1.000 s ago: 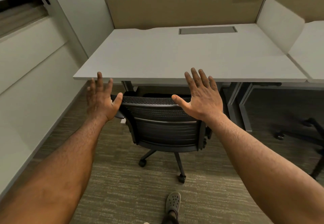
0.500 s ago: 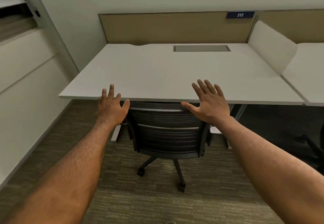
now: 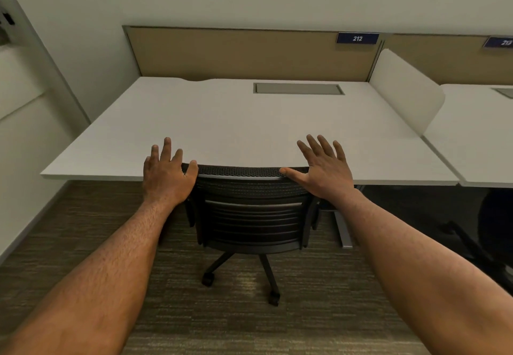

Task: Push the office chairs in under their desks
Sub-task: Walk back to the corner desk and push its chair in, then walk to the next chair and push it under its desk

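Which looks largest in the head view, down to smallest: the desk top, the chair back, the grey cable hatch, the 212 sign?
1. desk top
2. chair back
3. grey cable hatch
4. 212 sign

The hatch and sign stand farther away, so they appear smaller.

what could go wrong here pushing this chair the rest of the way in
1. The chair backrest's top edge sits right at the desk front edge, and the left hand and right hand are spread open at its corners, fingers over the desktop. Pushing further might pinch fingers against that edge.

2. Both palms only press, neither grips, so the chair may swivel or roll crooked on its casters toward the desk leg on the right.
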`<state>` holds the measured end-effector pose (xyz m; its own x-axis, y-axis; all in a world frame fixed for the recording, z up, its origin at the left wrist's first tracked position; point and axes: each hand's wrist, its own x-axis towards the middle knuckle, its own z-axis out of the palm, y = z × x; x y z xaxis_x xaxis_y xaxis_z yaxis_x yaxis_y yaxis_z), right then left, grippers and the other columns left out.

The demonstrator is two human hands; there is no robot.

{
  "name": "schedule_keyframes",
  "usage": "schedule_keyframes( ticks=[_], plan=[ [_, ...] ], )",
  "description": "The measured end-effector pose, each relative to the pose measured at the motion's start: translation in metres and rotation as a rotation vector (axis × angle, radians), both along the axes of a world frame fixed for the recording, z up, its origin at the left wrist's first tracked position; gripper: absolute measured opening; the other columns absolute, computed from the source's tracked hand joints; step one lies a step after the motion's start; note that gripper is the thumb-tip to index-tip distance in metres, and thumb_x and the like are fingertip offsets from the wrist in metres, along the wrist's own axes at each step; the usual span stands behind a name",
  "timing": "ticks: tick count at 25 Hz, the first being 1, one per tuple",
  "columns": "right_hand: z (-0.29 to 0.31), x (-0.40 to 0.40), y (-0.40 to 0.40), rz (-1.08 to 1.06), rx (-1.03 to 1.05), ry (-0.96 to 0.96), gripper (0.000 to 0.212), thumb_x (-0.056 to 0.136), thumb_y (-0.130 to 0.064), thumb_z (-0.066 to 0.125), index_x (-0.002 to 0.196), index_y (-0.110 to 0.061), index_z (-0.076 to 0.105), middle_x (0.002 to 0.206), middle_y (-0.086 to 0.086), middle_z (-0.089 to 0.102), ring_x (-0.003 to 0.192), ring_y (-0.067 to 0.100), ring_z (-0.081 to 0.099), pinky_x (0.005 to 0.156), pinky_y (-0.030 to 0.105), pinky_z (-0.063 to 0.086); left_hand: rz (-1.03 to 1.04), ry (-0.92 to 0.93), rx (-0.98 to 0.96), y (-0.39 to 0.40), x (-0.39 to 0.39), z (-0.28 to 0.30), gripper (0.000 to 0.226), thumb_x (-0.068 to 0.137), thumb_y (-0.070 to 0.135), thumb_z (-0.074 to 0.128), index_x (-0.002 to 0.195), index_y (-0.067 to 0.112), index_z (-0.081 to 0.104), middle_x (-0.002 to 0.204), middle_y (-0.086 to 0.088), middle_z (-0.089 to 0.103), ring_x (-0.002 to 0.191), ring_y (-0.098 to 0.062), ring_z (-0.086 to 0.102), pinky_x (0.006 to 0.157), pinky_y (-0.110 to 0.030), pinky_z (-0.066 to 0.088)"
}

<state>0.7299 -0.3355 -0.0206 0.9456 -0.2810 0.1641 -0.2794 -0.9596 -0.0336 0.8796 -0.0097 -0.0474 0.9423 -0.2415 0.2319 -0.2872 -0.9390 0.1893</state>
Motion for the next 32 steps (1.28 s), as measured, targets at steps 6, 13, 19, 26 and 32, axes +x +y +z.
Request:
schedule_keyframes(
  ticks=[6,13,19,26,32],
  plan=[
    [-0.001,0.016,-0.017,0.008,-0.005,0.018,0.114,0.067,-0.099,-0.002,0.158,-0.033,0.013,0.167,-0.005,0.001,0.152,0.014,-0.010,0.120,0.045,-0.013,-0.011,-0.042,-0.054,-0.015,0.010,-0.003,0.071,0.094,0.059,0.024,0.150,0.018,0.038,0.165,-0.008,0.011,0.151,-0.033,0.005,0.120,-0.050,0.010],
    [-0.004,0.018,-0.021,0.020,0.001,0.014,0.113,0.066,-0.101,0.003,0.157,-0.035,0.016,0.167,-0.006,0.007,0.152,0.013,-0.006,0.120,0.044,-0.011,-0.006,-0.047,-0.029,-0.018,0.007,0.002,0.072,0.092,0.058,0.020,0.152,0.020,0.034,0.165,-0.011,0.012,0.151,-0.033,0.005,0.120,-0.052,0.011],
    [0.002,-0.007,-0.011,-0.046,0.078,-0.043,0.106,0.076,-0.091,-0.001,0.159,-0.025,0.008,0.167,-0.003,0.005,0.153,0.014,-0.004,0.121,0.042,-0.012,-0.099,-0.104,0.198,-0.033,-0.011,0.023,0.084,0.092,0.068,-0.003,0.158,0.019,0.012,0.166,-0.004,-0.008,0.151,-0.023,-0.015,0.121,-0.046,-0.008],
    [-0.017,-0.127,-0.030,-0.250,0.112,-0.144,0.095,0.086,-0.084,0.011,0.159,-0.024,0.010,0.167,-0.002,0.008,0.153,0.014,0.001,0.123,0.041,-0.005,-0.553,-0.148,0.070,-0.171,-0.098,0.015,0.094,0.087,0.075,-0.008,0.157,0.015,0.008,0.166,-0.004,-0.006,0.151,-0.021,-0.013,0.121,-0.044,-0.007],
    [-0.042,-0.322,-0.073,-0.653,0.110,-0.089,0.093,0.087,-0.078,0.015,0.157,-0.018,0.022,0.165,0.004,0.020,0.152,0.019,0.012,0.121,0.040,0.001,-0.980,-0.071,0.055,-0.298,-0.230,-0.008,0.090,0.090,0.073,-0.004,0.157,0.014,0.005,0.165,-0.004,-0.008,0.150,-0.020,-0.016,0.121,-0.042,-0.010]
  ],
)
